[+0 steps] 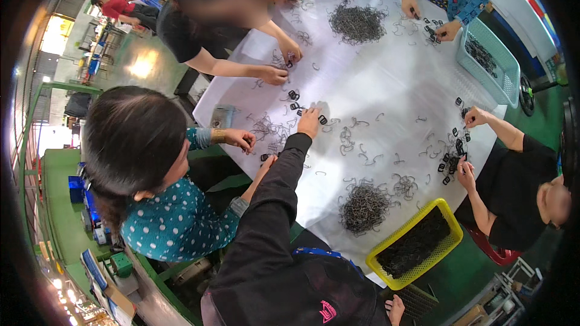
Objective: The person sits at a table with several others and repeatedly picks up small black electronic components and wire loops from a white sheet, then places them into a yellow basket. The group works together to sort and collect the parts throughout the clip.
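Observation:
My left hand (309,122) reaches over the white table, its fingers extended down among a short row of small black buckles (294,106). One black buckle (322,119) lies right beside the fingers, and another is partly covered by them. Nothing plainly sits in its grip. Low in the picture, my right hand (395,310) hangs beside the table edge, below the yellow basket (444,247), with its fingers loosely apart and no object visible in it. Scattered thin metal hooks (346,140) lie to the right of my left hand.
Co-workers sit round the white table (386,96), the nearest in a dotted teal shirt (181,223) at my left. Dark hooks form a near pile (365,207) and a far pile (357,24). A light blue basket (510,78) stands at the right edge; more buckles (450,162) lie nearby.

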A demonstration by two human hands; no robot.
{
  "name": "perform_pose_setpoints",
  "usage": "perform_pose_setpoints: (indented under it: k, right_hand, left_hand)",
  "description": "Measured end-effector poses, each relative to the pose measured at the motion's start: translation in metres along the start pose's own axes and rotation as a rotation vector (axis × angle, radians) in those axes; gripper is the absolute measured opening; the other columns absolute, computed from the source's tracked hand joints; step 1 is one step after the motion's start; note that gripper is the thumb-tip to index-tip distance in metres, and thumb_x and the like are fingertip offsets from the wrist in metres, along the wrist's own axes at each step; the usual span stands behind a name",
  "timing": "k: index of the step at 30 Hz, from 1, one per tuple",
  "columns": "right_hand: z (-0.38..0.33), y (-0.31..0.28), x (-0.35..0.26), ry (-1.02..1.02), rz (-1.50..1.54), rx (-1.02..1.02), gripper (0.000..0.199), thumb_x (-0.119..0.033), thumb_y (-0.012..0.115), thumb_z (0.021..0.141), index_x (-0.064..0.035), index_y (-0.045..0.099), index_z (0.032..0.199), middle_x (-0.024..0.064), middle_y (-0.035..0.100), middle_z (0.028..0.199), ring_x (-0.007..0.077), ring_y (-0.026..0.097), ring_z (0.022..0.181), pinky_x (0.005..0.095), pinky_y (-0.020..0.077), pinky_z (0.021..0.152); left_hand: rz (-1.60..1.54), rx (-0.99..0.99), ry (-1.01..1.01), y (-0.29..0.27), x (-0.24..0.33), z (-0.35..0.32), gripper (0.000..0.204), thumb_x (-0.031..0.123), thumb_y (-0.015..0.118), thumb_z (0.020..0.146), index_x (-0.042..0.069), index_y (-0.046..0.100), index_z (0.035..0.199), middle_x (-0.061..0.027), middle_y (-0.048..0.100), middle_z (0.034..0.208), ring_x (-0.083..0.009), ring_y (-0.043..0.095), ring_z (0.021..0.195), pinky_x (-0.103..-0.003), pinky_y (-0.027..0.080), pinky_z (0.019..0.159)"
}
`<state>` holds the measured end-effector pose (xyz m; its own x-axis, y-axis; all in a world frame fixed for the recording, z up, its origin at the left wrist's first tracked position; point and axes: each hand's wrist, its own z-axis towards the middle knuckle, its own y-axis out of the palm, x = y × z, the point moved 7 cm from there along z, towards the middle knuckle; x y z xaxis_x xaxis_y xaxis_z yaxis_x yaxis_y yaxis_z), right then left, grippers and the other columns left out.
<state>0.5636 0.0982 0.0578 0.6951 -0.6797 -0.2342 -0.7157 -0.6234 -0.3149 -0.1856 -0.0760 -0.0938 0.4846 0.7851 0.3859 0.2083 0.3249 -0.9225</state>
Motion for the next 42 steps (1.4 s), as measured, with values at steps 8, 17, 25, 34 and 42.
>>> perform_pose_setpoints:
  k: [8,17,25,34,42]
  right_hand:
    - [0.014,0.02,0.012,0.005,-0.18,0.118,0.034,-0.028,0.042,0.097,-0.0047,0.049,0.121,0.0057,0.06,0.073,0.0156,0.058,0.055,0.0268,0.0451,0.046]
    - [-0.004,0.038,0.042,-0.084,0.032,0.083,0.032,-0.023,0.047,0.096,-0.0036,0.055,0.12,0.0042,0.062,0.078,0.0117,0.061,0.062,0.0252,0.0518,0.054]
    - [-0.01,0.044,0.099,-0.033,0.1,0.1,0.03,-0.02,0.044,0.097,-0.0031,0.056,0.12,0.0037,0.063,0.079,0.0114,0.061,0.063,0.0259,0.0527,0.054]
    - [0.028,0.07,0.103,-0.182,0.041,-0.078,0.032,-0.023,0.047,0.094,-0.0039,0.057,0.119,0.005,0.063,0.079,0.0129,0.06,0.06,0.0275,0.0516,0.051]
    - [0.04,0.048,0.097,-0.077,0.116,0.049,0.035,-0.027,0.047,0.096,-0.0035,0.054,0.121,0.0079,0.061,0.079,0.0147,0.059,0.06,0.0274,0.0499,0.049]
  left_hand:
    - [-0.192,-0.035,-0.174,0.001,-0.028,-0.008,0.033,0.01,0.064,0.077,0.008,0.06,0.109,-0.0139,0.06,0.1,-0.0328,0.055,0.098,-0.04,0.044,0.086]
    - [-0.003,-0.149,-0.062,0.036,-0.018,0.028,0.031,0.008,0.073,0.067,-0.001,0.058,0.092,-0.0244,0.052,0.099,-0.0398,0.057,0.086,-0.044,0.049,0.077]
    - [-0.835,-0.464,-0.185,-0.004,0.09,0.004,0.023,0.016,0.072,0.077,0.0,0.059,0.086,-0.0084,0.064,0.077,-0.014,0.061,0.073,-0.029,0.048,0.064]
    - [-0.989,-0.807,0.577,-0.031,0.408,-0.199,0.027,0.022,0.073,0.072,0.003,0.06,0.086,-0.0136,0.063,0.079,-0.0277,0.062,0.077,-0.038,0.049,0.069]
    - [-0.54,-0.37,0.435,-0.024,0.337,-0.176,0.076,0.036,0.07,0.075,0.013,0.035,0.139,-0.0253,0.035,0.135,-0.0434,0.033,0.124,-0.051,0.033,0.1]
